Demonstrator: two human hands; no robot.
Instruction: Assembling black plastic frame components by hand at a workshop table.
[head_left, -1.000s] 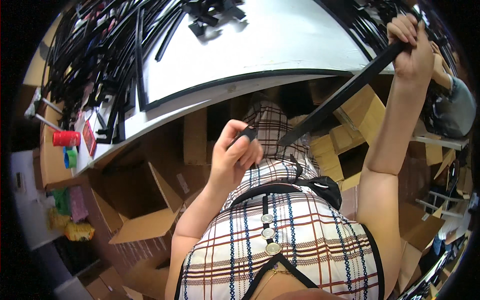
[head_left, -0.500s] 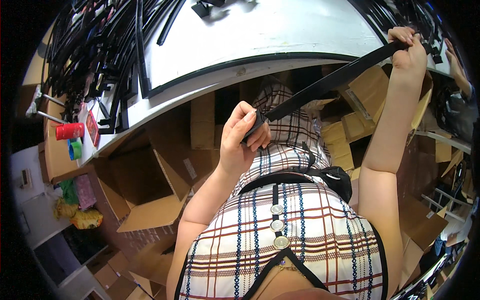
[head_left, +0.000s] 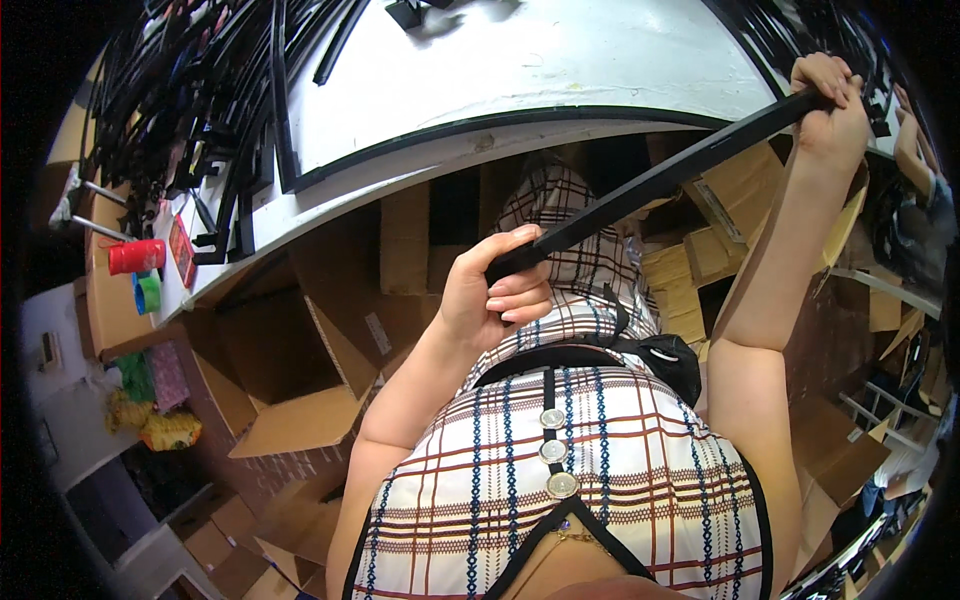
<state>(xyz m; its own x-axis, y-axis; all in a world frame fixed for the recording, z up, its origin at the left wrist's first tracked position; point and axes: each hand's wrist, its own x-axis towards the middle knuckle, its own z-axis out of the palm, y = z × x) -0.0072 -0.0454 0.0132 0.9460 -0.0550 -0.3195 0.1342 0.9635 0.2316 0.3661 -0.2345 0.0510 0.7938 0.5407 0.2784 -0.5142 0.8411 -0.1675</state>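
Note:
A long black strip stretches slantwise in front of me, from low at the left to high at the right. Its near end sits in my left hand, whose fingers are wrapped round it. Up at the right, my right hand grips the far end, and the fingers hide that tip. Between my hands the strip hangs off the table's front edge, over my lap, with a narrow face turned toward me. Another thin black strip lies along the edge of the white table.
Heaps of black strips cover the table's left side, with more at the right. A red roll and a green-blue tape roll are at the left corner. Open cardboard boxes stand below. Another person's arm shows at far right.
The strip has turned about its length, from its broad face to a narrower one. My right hand has shifted slightly right, and my left grip has turned with the strip.

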